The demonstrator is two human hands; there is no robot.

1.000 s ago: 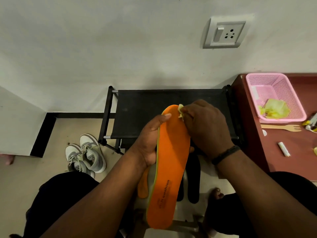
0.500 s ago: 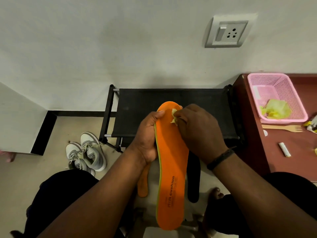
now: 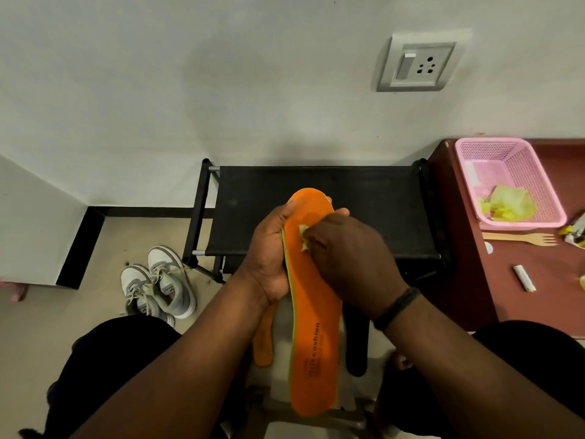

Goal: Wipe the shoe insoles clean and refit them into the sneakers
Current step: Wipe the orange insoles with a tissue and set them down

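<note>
An orange insole with a green edge stands lengthwise in front of me, toe end up. My left hand grips its left edge near the toe. My right hand pinches a small yellow-green wipe and presses it on the insole's upper part. A second orange insole lies below, partly hidden, and a black insole lies to its right. A pair of grey and white sneakers stands on the floor at the left.
A black fabric shoe rack stands against the wall behind my hands. On the brown table at the right are a pink basket holding a crumpled yellow-green wipe, a wooden fork and a small white stick.
My right hand with the wipe has slid down the insole from the toe tip toward the middle. The insole has shifted slightly right and more upright in my left hand.
</note>
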